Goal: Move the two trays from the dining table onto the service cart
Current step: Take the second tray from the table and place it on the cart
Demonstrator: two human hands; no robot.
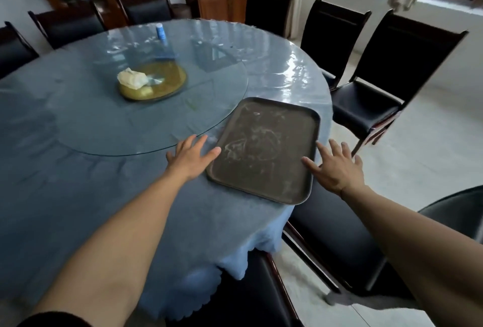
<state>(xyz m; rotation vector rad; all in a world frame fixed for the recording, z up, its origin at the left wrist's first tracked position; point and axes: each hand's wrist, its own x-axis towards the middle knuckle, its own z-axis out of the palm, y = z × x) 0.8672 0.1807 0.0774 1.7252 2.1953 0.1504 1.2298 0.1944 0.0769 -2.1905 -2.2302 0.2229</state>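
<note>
A dark brown rectangular plastic tray [264, 149] is lying flat at the near right edge of the round desk [78, 196] with its blue cloth, beside the glass turntable [130, 117]. The left hand [192, 155] and right hand [337, 167] are flanking its long sides, fingers spread and gripping nothing, seemingly lining up for a two-sided lift. Only one tray is showing; no cart is in view.
</note>
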